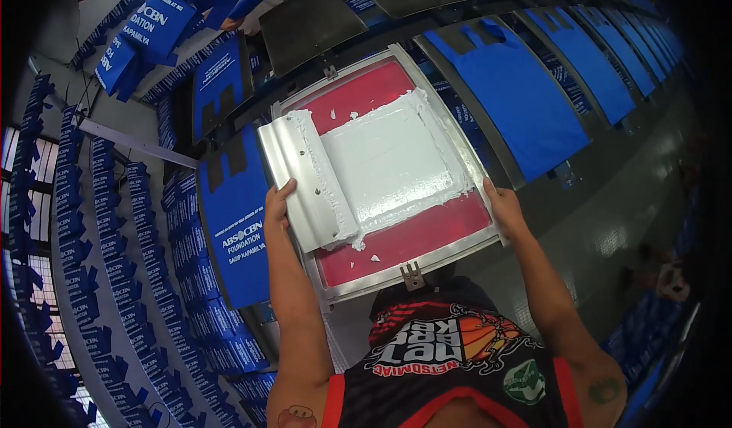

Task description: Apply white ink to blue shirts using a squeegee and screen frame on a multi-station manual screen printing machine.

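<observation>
A silk-screen frame with a pale metal border and red mesh is held tilted in front of me. Thick white ink covers its middle in a rough rectangle. Along the left side of the frame lies a broad metal squeegee, its inner edge caked with white ink. My left hand is closed at that side, thumb on the squeegee's outer edge; its other fingers are mostly hidden beneath. At the right rail my right hand grips the frame, thumb on top and fingers out of sight underneath.
Blue cloth bags lie flat on a row of dark boards running off to the right. Another blue bag lies left of the frame. Many printed blue bags hang in rows at the left. A bare dark board stands beyond the frame.
</observation>
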{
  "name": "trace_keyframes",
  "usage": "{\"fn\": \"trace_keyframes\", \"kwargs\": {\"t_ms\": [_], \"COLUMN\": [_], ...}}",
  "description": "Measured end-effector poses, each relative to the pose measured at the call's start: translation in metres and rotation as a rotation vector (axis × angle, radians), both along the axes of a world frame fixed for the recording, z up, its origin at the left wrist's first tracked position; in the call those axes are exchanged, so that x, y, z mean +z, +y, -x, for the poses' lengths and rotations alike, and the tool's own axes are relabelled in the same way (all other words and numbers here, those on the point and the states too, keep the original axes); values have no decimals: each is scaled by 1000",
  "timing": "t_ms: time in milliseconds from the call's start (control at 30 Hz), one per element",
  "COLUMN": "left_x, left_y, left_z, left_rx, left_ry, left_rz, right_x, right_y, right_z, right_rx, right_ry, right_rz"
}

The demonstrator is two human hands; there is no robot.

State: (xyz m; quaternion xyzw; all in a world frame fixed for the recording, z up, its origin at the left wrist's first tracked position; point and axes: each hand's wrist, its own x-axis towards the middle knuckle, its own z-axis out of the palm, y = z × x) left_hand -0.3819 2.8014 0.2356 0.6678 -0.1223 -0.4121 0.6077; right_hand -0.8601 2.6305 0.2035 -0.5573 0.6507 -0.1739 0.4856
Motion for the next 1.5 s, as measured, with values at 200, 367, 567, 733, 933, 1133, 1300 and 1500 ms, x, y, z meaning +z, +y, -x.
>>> {"fn": "trace_keyframes", "kwargs": {"t_ms": [200, 367, 567, 733, 933, 1133, 1300, 1500], "left_x": [-11, -16, 40, 73, -27, 8, 76, 69], "left_y": [-1, -1, -49, -141, -133, -73, -50, -32], "left_z": [16, 15, 28, 51, 103, 150, 178, 198], "left_rx": [85, 27, -260, -649, -399, -504, -736, -793], "left_ry": [70, 124, -421, -1040, -1679, -1549, -1285, -1201], "left_rz": [-13, 36, -106, -383, -138, -79, -338, -361], "right_x": [2, -2, 5, 30, -12, 4, -10, 2], "right_y": [-20, -29, 7, 113, 152, 141, 135, 119], "right_z": [-2, 0, -2, -25, -40, -39, -37, -28], "right_rx": [-16, 30, 160, 635, 481, 542, 519, 797], "right_ry": [-12, -13, 307, -97, -255, -222, -269, -84], "right_rz": [-46, -66, 692, -390, -498, -397, -469, -221]}}
